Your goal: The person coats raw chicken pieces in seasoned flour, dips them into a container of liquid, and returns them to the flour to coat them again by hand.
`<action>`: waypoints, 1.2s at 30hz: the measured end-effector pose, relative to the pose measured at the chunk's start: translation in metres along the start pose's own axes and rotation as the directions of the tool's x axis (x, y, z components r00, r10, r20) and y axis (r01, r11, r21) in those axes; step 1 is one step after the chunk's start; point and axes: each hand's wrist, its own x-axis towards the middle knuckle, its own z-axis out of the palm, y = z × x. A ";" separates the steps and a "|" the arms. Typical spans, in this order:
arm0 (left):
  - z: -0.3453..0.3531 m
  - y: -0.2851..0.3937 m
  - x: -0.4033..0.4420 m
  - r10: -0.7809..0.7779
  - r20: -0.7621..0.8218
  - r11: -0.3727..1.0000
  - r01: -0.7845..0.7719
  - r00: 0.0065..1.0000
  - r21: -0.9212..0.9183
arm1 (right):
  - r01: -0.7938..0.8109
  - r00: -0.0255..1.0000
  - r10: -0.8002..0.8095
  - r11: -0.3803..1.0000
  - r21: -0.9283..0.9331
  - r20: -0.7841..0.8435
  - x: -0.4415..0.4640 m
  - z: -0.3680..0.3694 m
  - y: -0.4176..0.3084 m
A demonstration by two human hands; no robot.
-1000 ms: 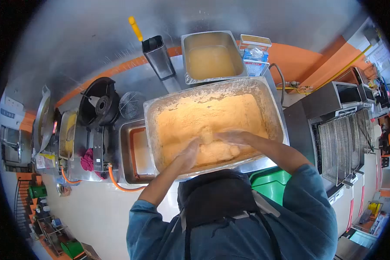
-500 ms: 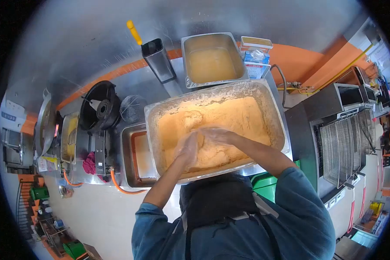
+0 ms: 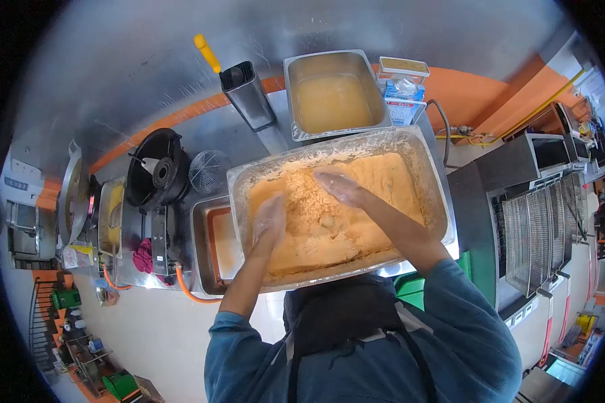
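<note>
A large metal pan point(image 3: 431, 168) holds a thick bed of orange-tinted flour point(image 3: 386, 185). My left hand point(image 3: 270, 219) is over the pan's left part, fingers stretched out, with nothing seen in it. Further right, my right hand point(image 3: 339, 187) lies flat and open at the flour, fingers pointing up and left. Both hands look whitish, as if in thin clear gloves dusted with flour. Between them the flour is crumbly, and a few coated lumps point(image 3: 327, 221) show in it; their kind cannot be made out.
Behind the pan stands a deep metal tray of cloudy yellowish liquid point(image 3: 333, 101). A shallower metal tray point(image 3: 199, 248), a wire skimmer point(image 3: 209, 171) and a black burner point(image 3: 158, 168) are at left. A tall metal holder point(image 3: 247, 97) stands at the back; fryer baskets point(image 3: 534, 232) are at right.
My hands were close together over the pan's middle. They have moved apart, the left one leftward, the right one up and slightly right, leaving loose crumbly flour and lumps showing between them.
</note>
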 end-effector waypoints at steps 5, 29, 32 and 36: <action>0.021 0.032 0.008 -0.028 -0.130 0.922 0.076 0.991 0.381 | 0.385 0.918 -0.313 0.565 -0.730 0.242 0.032 -0.032 0.057; 0.008 0.029 -0.045 -0.050 0.048 0.998 0.051 0.998 -0.031 | -0.157 0.988 0.137 0.825 -0.544 -0.076 -0.048 0.045 -0.033; -0.024 0.090 -0.067 -0.218 0.223 0.752 0.018 0.950 0.659 | -0.289 0.956 0.279 0.837 -0.465 -0.093 -0.065 0.009 -0.035; 0.017 -0.031 -0.037 0.043 0.221 0.995 -0.021 0.974 -0.099 | -0.254 0.967 0.250 0.942 -0.221 -0.045 -0.066 0.017 0.009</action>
